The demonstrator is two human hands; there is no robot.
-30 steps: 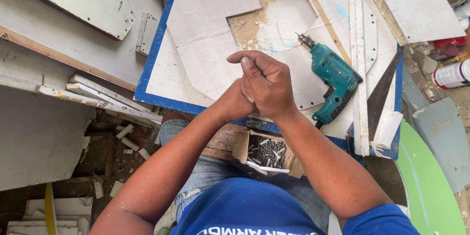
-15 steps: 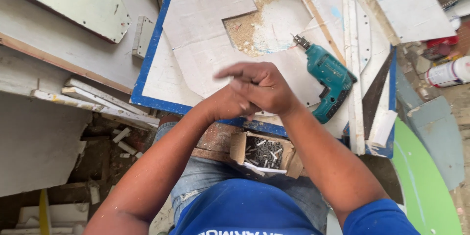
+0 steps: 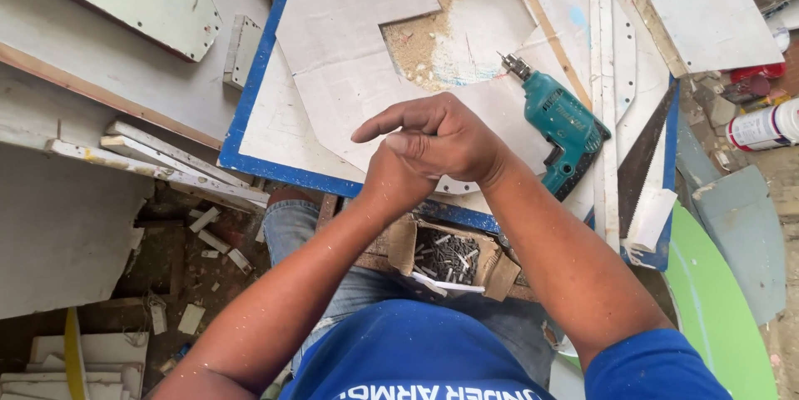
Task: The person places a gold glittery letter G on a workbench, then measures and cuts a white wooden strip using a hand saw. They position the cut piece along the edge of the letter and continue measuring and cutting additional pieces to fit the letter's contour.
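The right hand (image 3: 449,138) lies clasped over the left hand (image 3: 395,179) above the near edge of the blue-rimmed white board (image 3: 250,109) on the counter, fingers (image 3: 391,121) curled narrow; whether they hold anything I cannot tell. Just below the hands sits an open cardboard box of screws (image 3: 445,254), on the person's lap. To the right, a teal power drill (image 3: 562,129) lies on the board, a handsaw (image 3: 645,159) beside it.

teal drill (image 3: 566,129), blue-edged white board (image 3: 250,109), blue shirt (image 3: 416,350)
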